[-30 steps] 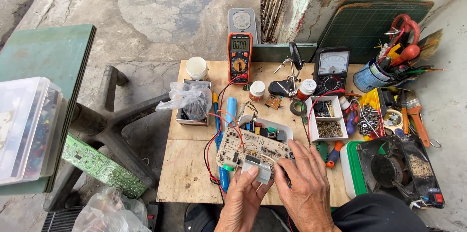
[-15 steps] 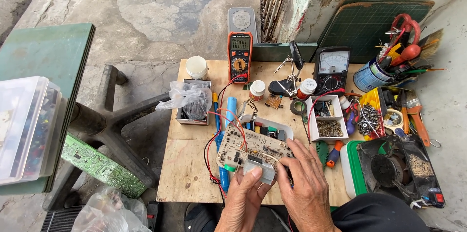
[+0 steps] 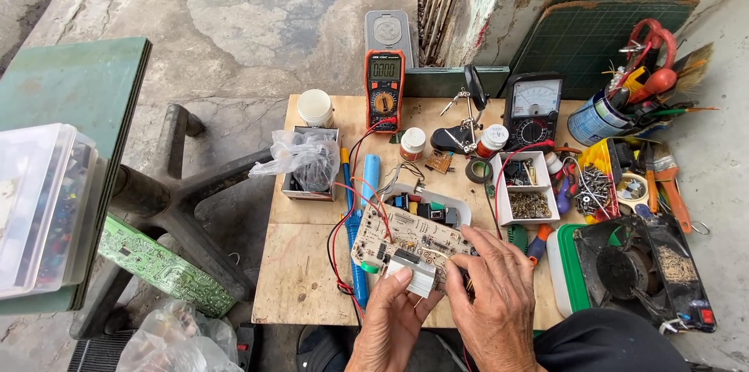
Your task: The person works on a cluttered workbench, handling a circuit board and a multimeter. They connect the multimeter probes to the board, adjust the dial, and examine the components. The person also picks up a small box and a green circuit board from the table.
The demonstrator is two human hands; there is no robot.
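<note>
A cream circuit board [image 3: 406, 238] with red wires rests tilted on the small wooden table [image 3: 300, 278], near its front edge. My left hand [image 3: 390, 321] grips the board's near edge, thumb on a white block-shaped part [image 3: 411, 274]. Fingers of my right hand [image 3: 495, 302] press down on the board's right end. A white tray of coloured parts [image 3: 425, 204] lies just behind the board, and a blue soldering tool [image 3: 353, 243] lies along its left side.
An orange digital meter [image 3: 385, 87] and an analogue meter [image 3: 532, 106] stand at the back. A box with a plastic bag [image 3: 308, 161], a white cup [image 3: 315, 106], screw trays [image 3: 524, 188], a tool can [image 3: 597, 116] and a black fan [image 3: 636, 270] crowd the table. A green board [image 3: 160, 263] leans at left.
Both hands stay on the circuit board. My right hand's fingers have shifted slightly over its right end; the board has barely moved.
</note>
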